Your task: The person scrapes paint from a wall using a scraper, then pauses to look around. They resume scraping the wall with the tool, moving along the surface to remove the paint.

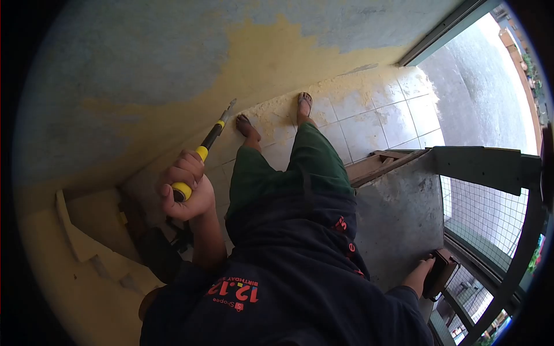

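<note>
Gripping a yellow-black tool (212, 137), the left hand (189, 187) curls palm-up.

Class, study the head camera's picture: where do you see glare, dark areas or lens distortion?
Head view: daylight washes out the pale ground outside and glares on the nearest floor tiles; the navy T-shirt sits darker, its folds faint; wide-angle distortion bends outlines near the edge, with black corners; the yellow-and-black scraper looks fairly sharp.
</note>
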Demonstrator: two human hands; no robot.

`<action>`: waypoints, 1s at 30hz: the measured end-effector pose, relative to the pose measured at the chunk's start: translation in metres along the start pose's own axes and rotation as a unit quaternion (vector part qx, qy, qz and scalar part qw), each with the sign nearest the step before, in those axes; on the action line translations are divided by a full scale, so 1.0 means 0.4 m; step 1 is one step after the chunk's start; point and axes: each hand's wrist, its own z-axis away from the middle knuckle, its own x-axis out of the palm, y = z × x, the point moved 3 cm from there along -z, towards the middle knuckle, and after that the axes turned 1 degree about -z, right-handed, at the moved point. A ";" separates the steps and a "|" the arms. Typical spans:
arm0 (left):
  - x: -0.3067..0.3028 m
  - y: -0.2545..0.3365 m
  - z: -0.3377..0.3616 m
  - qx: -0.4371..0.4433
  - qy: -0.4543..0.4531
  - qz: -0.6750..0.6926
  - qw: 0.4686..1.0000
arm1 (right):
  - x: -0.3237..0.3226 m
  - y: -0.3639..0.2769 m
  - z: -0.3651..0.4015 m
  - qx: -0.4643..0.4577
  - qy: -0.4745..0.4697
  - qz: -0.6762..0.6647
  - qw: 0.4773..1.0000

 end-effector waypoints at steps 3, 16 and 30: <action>0.008 0.005 -0.003 0.007 -0.009 -0.004 1.000 | 0.022 -0.011 0.032 -0.021 -0.015 0.014 1.000; 0.000 0.005 -0.008 0.049 0.017 0.015 0.999 | 0.029 -0.002 0.116 -0.096 -0.059 0.088 0.990; -0.009 0.012 0.003 0.015 0.002 -0.009 1.000 | 0.048 -0.019 0.068 -0.176 -0.105 0.153 0.967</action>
